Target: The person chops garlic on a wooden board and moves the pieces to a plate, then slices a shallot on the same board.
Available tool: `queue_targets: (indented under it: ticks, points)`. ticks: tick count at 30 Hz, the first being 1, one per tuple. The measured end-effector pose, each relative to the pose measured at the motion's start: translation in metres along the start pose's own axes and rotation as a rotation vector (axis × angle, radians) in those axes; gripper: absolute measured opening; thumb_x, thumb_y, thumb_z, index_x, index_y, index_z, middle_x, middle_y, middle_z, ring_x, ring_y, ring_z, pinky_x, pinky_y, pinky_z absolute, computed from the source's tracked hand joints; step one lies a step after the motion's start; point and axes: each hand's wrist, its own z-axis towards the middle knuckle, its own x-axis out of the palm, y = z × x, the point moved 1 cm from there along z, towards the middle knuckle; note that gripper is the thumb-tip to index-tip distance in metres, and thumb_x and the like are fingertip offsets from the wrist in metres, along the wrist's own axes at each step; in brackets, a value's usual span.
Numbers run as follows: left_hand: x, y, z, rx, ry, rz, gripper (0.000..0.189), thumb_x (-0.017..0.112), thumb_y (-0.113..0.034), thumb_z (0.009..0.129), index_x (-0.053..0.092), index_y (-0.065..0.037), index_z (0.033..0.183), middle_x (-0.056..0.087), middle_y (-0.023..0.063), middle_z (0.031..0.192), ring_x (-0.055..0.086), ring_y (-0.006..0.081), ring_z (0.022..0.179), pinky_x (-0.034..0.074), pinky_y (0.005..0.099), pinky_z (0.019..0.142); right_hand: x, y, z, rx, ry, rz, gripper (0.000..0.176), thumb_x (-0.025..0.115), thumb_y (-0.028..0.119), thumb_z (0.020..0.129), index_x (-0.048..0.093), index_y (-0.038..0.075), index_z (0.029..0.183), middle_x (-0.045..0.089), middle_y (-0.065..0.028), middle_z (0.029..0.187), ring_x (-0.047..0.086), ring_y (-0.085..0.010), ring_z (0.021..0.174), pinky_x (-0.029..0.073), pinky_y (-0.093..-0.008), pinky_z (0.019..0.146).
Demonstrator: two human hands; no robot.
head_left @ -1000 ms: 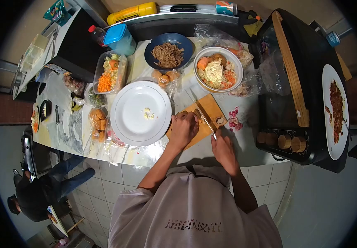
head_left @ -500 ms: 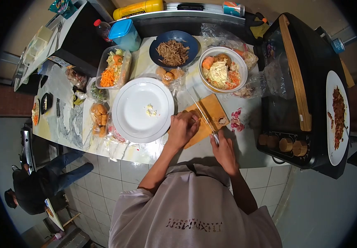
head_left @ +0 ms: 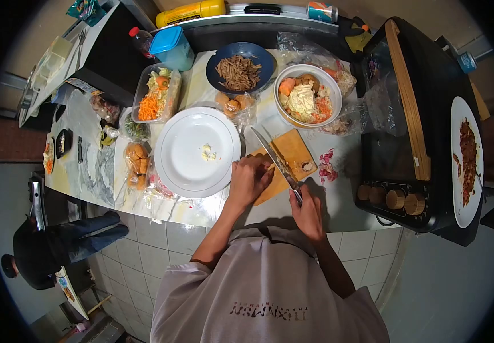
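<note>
Right hand (head_left: pixel 308 211) closed round the handle of the knife (head_left: pixel 275 157), whose blade slants across the wooden board (head_left: pixel 294 144), its tip reaching past the far edge. Left hand (head_left: pixel 250 180) at the board's left side, fingers loosely curled; a pale piece (head_left: pixel 271 167) shows at the fingertips (whether they grip it or merely touch it cannot be told). A round slice (head_left: pixel 307 166) lies near the board's right corner, and beside that corner, on the counter (head_left: pixel 341 203), are reddish skins (head_left: pixel 327 166). Left of the board stands a white plate (head_left: pixel 178 143) bearing pale crumbs (head_left: pixel 208 152). Beyond the board are a filled bowl (head_left: pixel 277 106) and a dark pan (head_left: pixel 268 60) of brown strips (head_left: pixel 239 73); to the right, a black oven (head_left: pixel 385 154).
</note>
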Motion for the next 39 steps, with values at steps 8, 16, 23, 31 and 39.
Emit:
queue_targets:
  ticks: [8,16,23,31,39]
  points:
    - [0.006,-0.004,-0.001,-0.025,0.052,0.136,0.014,0.071,-0.015,0.075,0.07,-0.009,0.088,0.061,0.0066,0.079,0.057,0.0272,0.084,0.039,0.0399,0.075,0.001,-0.007,0.002,0.041,0.022,0.04,0.027,0.054,0.026,0.095,0.053,-0.001,0.1,0.065,-0.0242,0.081,0.059,-0.0481,0.079,0.043,-0.0537,0.075]
    - [0.016,-0.002,0.005,0.029,0.077,0.172,0.013,0.069,-0.014,0.076,0.07,-0.01,0.088,0.06,0.0076,0.088,0.056,0.0276,0.088,0.038,0.042,0.076,0.002,-0.007,-0.003,-0.015,-0.062,-0.106,0.024,0.06,0.021,0.092,0.053,-0.001,0.086,0.063,-0.0211,0.071,0.061,-0.0435,0.068,0.044,-0.0508,0.061]
    - [0.012,0.0,0.001,-0.022,0.114,0.227,0.011,0.067,-0.014,0.077,0.07,-0.01,0.087,0.058,0.0095,0.082,0.055,0.0285,0.086,0.038,0.0435,0.076,0.013,-0.012,-0.005,-0.049,-0.069,-0.052,0.025,0.06,0.022,0.092,0.053,0.0,0.083,0.062,-0.0188,0.067,0.06,-0.0419,0.064,0.044,-0.05,0.058]
    - [-0.001,-0.004,-0.004,-0.084,0.123,0.203,0.011,0.069,-0.017,0.076,0.072,-0.01,0.085,0.06,0.0098,0.084,0.057,0.029,0.089,0.038,0.0454,0.08,0.015,-0.008,-0.006,0.136,0.143,-0.035,0.03,0.055,0.031,0.095,0.054,0.002,0.098,0.065,-0.0189,0.087,0.056,-0.0444,0.085,0.043,-0.0529,0.08]
    - [-0.002,-0.004,-0.001,-0.064,0.081,0.097,0.012,0.07,-0.015,0.076,0.072,-0.01,0.087,0.062,0.009,0.082,0.058,0.0295,0.085,0.04,0.0425,0.079,0.014,-0.008,-0.001,0.024,-0.015,-0.053,0.025,0.059,0.024,0.092,0.056,0.0,0.088,0.064,-0.0198,0.074,0.06,-0.0442,0.073,0.044,-0.0535,0.066]
